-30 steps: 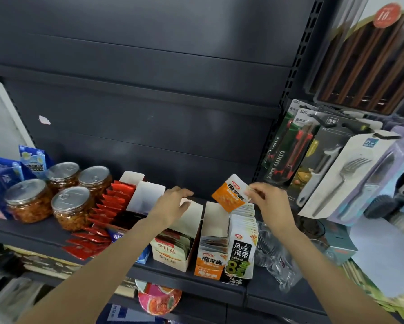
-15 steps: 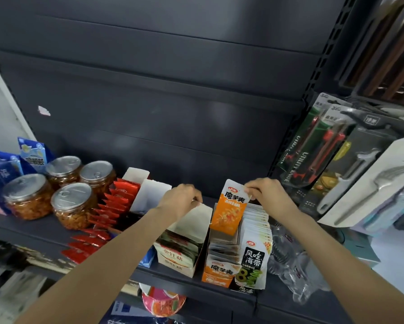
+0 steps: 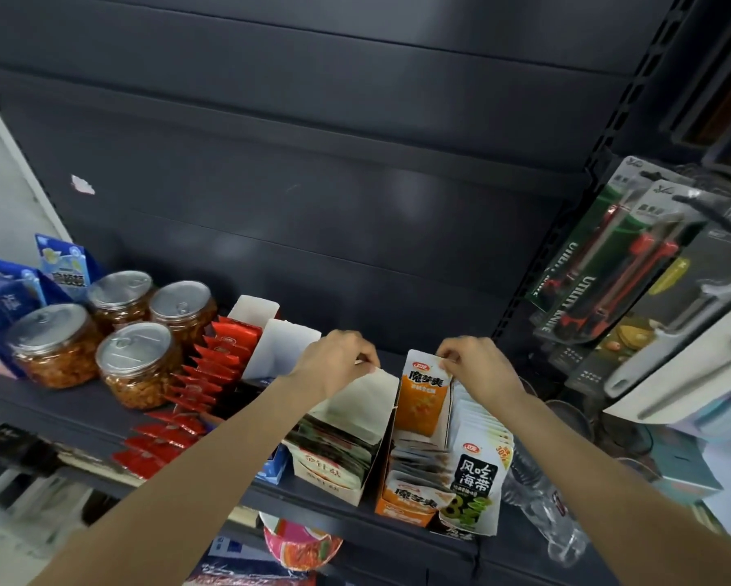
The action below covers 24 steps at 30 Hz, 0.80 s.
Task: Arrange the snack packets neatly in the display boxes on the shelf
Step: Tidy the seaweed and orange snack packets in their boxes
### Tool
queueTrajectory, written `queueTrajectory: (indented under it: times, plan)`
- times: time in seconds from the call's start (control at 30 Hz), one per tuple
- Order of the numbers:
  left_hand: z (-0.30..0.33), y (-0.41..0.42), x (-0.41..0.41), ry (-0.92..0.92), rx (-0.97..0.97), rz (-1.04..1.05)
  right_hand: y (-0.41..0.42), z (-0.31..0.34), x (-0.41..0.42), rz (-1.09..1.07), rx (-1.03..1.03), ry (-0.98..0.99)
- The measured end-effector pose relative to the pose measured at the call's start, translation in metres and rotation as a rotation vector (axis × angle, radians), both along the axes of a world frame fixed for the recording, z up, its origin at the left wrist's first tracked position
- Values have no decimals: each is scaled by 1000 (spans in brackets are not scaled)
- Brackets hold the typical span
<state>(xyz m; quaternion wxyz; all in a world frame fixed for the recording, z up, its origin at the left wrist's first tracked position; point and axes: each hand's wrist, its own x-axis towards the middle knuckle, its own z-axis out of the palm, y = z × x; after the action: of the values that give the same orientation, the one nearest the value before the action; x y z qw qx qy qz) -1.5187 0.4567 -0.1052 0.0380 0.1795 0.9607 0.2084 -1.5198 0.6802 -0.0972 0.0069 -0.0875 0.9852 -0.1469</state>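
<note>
Your right hand reaches forward, fingers curled, pinching the top edge of one orange snack packet, which stands upright at the far end of the orange display box. Your left hand curls over the raised back flap of the cream display box just to the left. Four foil-lidded jars stand at far left on the shelf.

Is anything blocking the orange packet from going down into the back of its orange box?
Nothing visible does. The right hand pinches the orange packet upright at the back of the orange box, behind the packets already inside. The left hand holds the neighbouring box's flap aside.
</note>
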Motion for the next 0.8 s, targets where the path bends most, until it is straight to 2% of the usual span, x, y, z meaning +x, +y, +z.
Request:
queueTrajectory:
  times: [0.1,0.43,0.57,0.7,0.8]
  plan:
    - [-1,-1,0,4,8,0,-3,-8,-3,8,97,41]
    - [0,4,7,21,20,30,-10,-13,-11,-13,174,51]
    - [0,7,15,40,27,26,-8,-10,0,6,117,70]
    - [-2,9,28,92,14,-4,-4,-4,25,8,-39,138]
    - [-3,11,38,84,-59,-60,-2,-3,49,93,-166,36]
